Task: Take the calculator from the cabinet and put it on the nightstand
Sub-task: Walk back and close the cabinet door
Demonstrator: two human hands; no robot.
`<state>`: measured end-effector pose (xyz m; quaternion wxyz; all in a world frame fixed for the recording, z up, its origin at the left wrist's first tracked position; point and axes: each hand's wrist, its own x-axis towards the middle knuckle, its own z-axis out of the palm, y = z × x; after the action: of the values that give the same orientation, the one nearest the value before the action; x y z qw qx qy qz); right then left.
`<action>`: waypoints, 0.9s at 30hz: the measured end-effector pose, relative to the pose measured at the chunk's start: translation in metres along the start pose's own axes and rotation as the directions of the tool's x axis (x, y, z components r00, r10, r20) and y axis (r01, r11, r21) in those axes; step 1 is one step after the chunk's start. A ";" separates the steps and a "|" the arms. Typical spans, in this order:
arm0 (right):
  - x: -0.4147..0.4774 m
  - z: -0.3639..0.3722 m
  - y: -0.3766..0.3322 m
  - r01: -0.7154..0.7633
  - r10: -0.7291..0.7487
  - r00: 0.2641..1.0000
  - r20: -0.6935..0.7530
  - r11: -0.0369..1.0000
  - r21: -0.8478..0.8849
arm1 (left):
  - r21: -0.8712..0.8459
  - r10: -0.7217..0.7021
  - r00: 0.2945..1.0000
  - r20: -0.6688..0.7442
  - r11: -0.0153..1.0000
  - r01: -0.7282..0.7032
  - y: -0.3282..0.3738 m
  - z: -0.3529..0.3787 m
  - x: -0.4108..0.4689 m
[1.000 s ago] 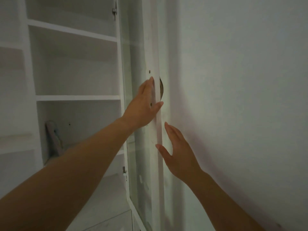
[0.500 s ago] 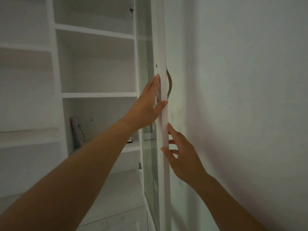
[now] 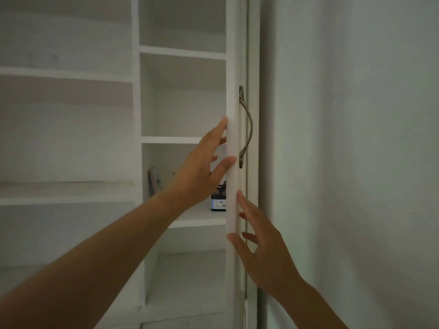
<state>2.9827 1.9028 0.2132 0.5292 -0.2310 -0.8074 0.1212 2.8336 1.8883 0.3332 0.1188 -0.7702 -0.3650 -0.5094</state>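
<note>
The cabinet point(image 3: 180, 53) stands open in front of the person, its door point(image 3: 234, 91) turned almost edge-on to the view, with the curved metal handle point(image 3: 247, 124) showing on its right side. Both hands are on that door's edge, and neither holds anything.

The left hand point(image 3: 202, 167) is spread, its fingers straight. The fingertips touch the inner side of the door and the thumb lies across the front edge. The right hand point(image 3: 261, 252) sits lower on the same edge, also flat and spread, with the forefinger running up along the door and the thumb resting on the near edge. The plain wall point(image 3: 344, 138) is just beyond it.

A slim, flat thing leans against the left wall of the compartment behind the left wrist, and I take it for the calculator point(image 3: 154, 182), though it is too blurred to be certain. It stands on the shelf point(image 3: 197, 217) on its short end, its long axis nearly upright and tipped a little to the left. A small dark box point(image 3: 218, 200) stands on the same shelf, hard by the door and well apart from the calculator.

From the hands, the calculator lies to the left, lower down and deeper in. The left hand is clearly the nearer one. It would only have to leave the door and drop in past its own wrist, while the right hand would have to come round the door. The nightstand is not in sight.
</note>
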 end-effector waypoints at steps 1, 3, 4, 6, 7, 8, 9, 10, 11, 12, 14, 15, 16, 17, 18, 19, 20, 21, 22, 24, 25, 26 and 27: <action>0.002 0.006 -0.001 0.011 -0.011 1.000 -0.001 1.000 0.002 | -0.001 -0.002 1.000 -0.007 1.000 0.002 -0.005 -0.004 -0.003; 0.006 0.021 -0.002 0.036 -0.036 0.999 -0.010 0.999 0.004 | 0.004 0.001 1.000 -0.016 1.000 -0.001 -0.015 -0.013 -0.006; 0.008 0.028 -0.002 0.042 -0.042 0.999 -0.019 0.999 0.000 | 0.007 0.001 1.000 -0.018 1.000 0.000 -0.019 -0.017 -0.007; 0.012 0.041 -0.002 0.051 -0.052 0.998 -0.037 0.998 -0.028 | 0.005 -0.004 1.000 -0.019 1.000 0.004 -0.029 -0.025 -0.009; 0.014 0.046 -0.002 0.054 -0.056 0.998 -0.040 0.997 -0.047 | 0.000 -0.005 1.000 -0.022 1.000 0.005 -0.034 -0.028 -0.010; 0.016 0.052 -0.002 0.057 -0.060 0.997 -0.043 0.996 -0.065 | -0.007 -0.005 1.000 -0.025 1.000 0.005 -0.039 -0.032 -0.011; 0.019 0.058 -0.003 0.062 -0.066 0.997 -0.046 0.995 -0.079 | -0.016 -0.008 1.000 -0.027 1.000 0.008 -0.045 -0.035 -0.013; 0.022 0.064 -0.003 0.069 -0.073 0.996 -0.053 0.994 -0.089 | -0.023 -0.015 1.000 -0.027 1.000 0.014 -0.051 -0.038 -0.014; 0.024 0.070 -0.004 0.073 -0.079 0.995 -0.060 0.992 -0.100 | -0.026 -0.022 0.999 -0.026 0.999 0.022 -0.058 -0.041 -0.014; 0.026 0.076 -0.005 0.074 -0.081 0.994 -0.068 0.991 -0.108 | -0.026 -0.031 0.999 -0.025 0.999 0.030 -0.064 -0.044 -0.015; 0.031 0.089 -0.005 0.075 -0.085 0.992 -0.089 0.991 -0.114 | -0.023 -0.042 0.999 -0.027 0.999 0.041 -0.076 -0.051 -0.017; 0.034 0.096 -0.004 0.078 -0.090 0.991 -0.101 0.990 -0.114 | -0.020 -0.043 0.999 -0.028 0.999 0.042 -0.081 -0.055 -0.018; 0.036 0.103 -0.004 0.079 -0.092 0.990 -0.111 0.990 -0.118 | -0.017 -0.043 0.999 -0.026 0.999 0.043 -0.086 -0.059 -0.019; 0.039 0.110 -0.003 0.078 -0.093 0.989 -0.116 0.989 -0.127 | -0.011 -0.047 0.999 -0.022 0.999 0.046 -0.091 -0.064 -0.020; 0.042 0.117 -0.002 0.076 -0.093 0.989 -0.117 0.987 -0.139 | -0.002 -0.053 0.998 -0.018 0.999 0.053 -0.096 -0.068 -0.020; 0.044 0.124 -0.001 0.074 -0.091 0.989 -0.115 0.986 -0.147 | 0.010 -0.059 0.998 -0.018 0.998 0.059 -0.101 -0.072 -0.021; 0.047 0.131 0.000 0.069 -0.087 0.990 -0.111 0.986 -0.151 | 0.025 -0.062 0.998 -0.023 0.998 0.063 -0.106 -0.076 -0.022; 0.050 0.137 0.001 0.061 -0.078 0.991 -0.105 0.986 -0.158 | 0.042 -0.064 0.998 -0.028 0.997 0.065 -0.112 -0.080 -0.023; 0.053 0.143 0.002 0.047 -0.064 0.993 -0.098 0.985 -0.168 | 0.058 -0.066 0.997 -0.033 0.996 0.068 -0.118 -0.084 -0.024; 0.062 0.155 0.004 0.018 -0.036 0.995 -0.093 0.982 -0.186 | 0.087 -0.072 0.997 -0.040 0.993 0.075 -0.130 -0.090 -0.026; 0.066 0.162 0.005 0.014 -0.032 0.995 -0.094 0.981 -0.191 | 0.100 -0.079 0.996 -0.044 0.992 0.083 -0.136 -0.094 -0.027; 0.071 0.169 0.006 0.015 -0.034 0.995 -0.095 0.981 -0.194 | 0.114 -0.088 0.995 -0.048 0.989 0.093 -0.143 -0.097 -0.027; 0.076 0.176 0.008 0.022 -0.041 0.995 -0.094 0.981 -0.193 | 0.132 -0.099 0.994 -0.051 0.986 0.104 -0.150 -0.100 -0.028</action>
<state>2.7986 1.9566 0.1979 0.5449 -0.2739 -0.7922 0.0230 2.6557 1.9264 0.3259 0.1524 -0.7294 -0.4346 -0.5058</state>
